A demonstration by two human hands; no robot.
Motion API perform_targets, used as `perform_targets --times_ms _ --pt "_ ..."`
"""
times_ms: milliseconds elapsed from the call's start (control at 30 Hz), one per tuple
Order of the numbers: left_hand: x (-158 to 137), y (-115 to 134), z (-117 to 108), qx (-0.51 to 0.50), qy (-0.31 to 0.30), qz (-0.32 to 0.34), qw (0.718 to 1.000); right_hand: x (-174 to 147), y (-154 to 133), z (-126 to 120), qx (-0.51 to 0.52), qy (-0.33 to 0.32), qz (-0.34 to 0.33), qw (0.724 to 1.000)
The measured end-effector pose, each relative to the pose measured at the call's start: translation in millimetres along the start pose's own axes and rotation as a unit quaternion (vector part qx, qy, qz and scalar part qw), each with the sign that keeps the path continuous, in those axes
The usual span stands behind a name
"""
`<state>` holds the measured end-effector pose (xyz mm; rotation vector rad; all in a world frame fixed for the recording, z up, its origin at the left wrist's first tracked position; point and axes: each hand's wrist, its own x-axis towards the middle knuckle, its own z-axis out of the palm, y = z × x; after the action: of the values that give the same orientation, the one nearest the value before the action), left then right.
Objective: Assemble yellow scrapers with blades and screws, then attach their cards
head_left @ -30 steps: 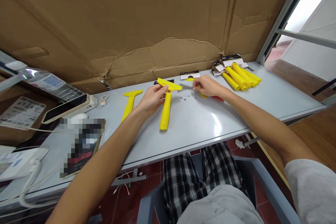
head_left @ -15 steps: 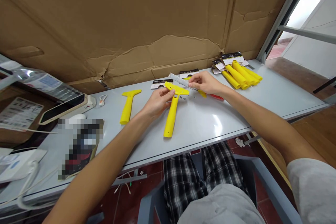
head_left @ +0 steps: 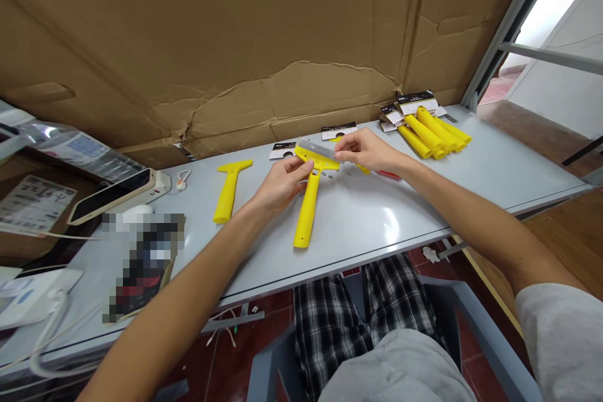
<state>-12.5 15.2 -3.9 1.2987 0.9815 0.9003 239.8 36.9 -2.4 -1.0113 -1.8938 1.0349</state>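
Head view: a yellow scraper is lain flat on the table, its head pinched by the left hand. Just beyond, a metal blade is gripped by the right hand and laid against that head. Farther back, bundled yellow handles are stacked.

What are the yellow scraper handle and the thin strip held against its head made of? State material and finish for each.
Yellow scraper handle, steadied by the left hand: probably moulded plastic, with uniform bright colour, rounded edges and a smooth, slightly satin surface. Thin strip, pinched by the right hand: apparently metal, likely a blade, being flat, very thin, grey and faintly reflective. The table looks like glossy pale laminate or painted metal; I cannot tell which.
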Motion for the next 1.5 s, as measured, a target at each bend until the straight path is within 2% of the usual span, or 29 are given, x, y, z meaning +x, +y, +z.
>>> perform_targets --times_ms 167,300,433,567,700,900,1067,1167,1333,1500 --pt "2.6 -2.3 -2.0 -0.003 0.002 0.007 1.000 -1.8 -8.8 1.5 0.019 0.044 0.007 0.999" --pt "3.6 -2.8 -2.4 -0.006 0.016 0.000 1.000 -1.8 -14.9 -0.5 0.098 0.088 0.019 0.991" --pt "3.8 -3.7 -2.8 -0.021 0.010 -0.003 1.000 -1.2 -13.3 1.8 0.155 0.118 -0.013 0.981" --pt "6.0 -4.7 -4.5 -0.040 0.017 -0.017 0.999 1.0 -3.9 5.9 0.105 0.154 -0.061 0.981" --pt "8.9 -4.2 -6.2 -0.066 0.045 -0.017 0.997 2.9 4.7 6.1 0.048 0.112 -0.092 0.988" --pt "9.4 -3.5 -4.9 -0.077 0.068 -0.003 0.995 -0.7 0.9 5.9 -0.005 0.032 -0.097 0.995" --pt "9.2 -4.4 -0.3 -0.081 0.150 0.012 0.985 -2.5 -1.8 8.8 -0.045 0.019 -0.125 0.991" --pt "9.2 -4.6 1.8 -0.066 0.179 0.016 0.981 -2.6 0.2 10.0 -0.062 0.012 -0.136 0.989" --pt "9.5 -2.3 -0.3 -0.040 0.199 0.052 0.978 -3.6 -0.3 8.8 0.035 -0.010 -0.082 0.996" --pt "6.1 4.0 -0.4 -0.011 0.216 0.073 0.974 -4.4 -7.0 5.4 0.128 0.014 -0.028 0.991"
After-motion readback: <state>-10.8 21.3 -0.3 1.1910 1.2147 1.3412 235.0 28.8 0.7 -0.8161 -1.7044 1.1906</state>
